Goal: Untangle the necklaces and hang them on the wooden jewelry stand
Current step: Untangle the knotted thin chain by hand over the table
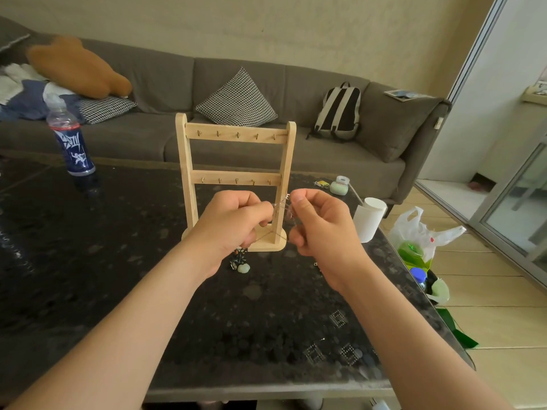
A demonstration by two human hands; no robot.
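A wooden jewelry stand with two hook bars stands upright on the dark table; none of its hooks carries anything. Just in front of its lower half, my left hand and my right hand are raised side by side. Both pinch thin tangled silver necklace chains stretched between them. More chain sags between the hands in front of the stand's base. Pendants, one pale green, hang or lie below my left hand near the tabletop.
A blue-labelled plastic bottle stands at the table's left back. A white paper cup and a small green container sit near the right edge. A grey sofa is behind; a plastic bag lies on the floor at right.
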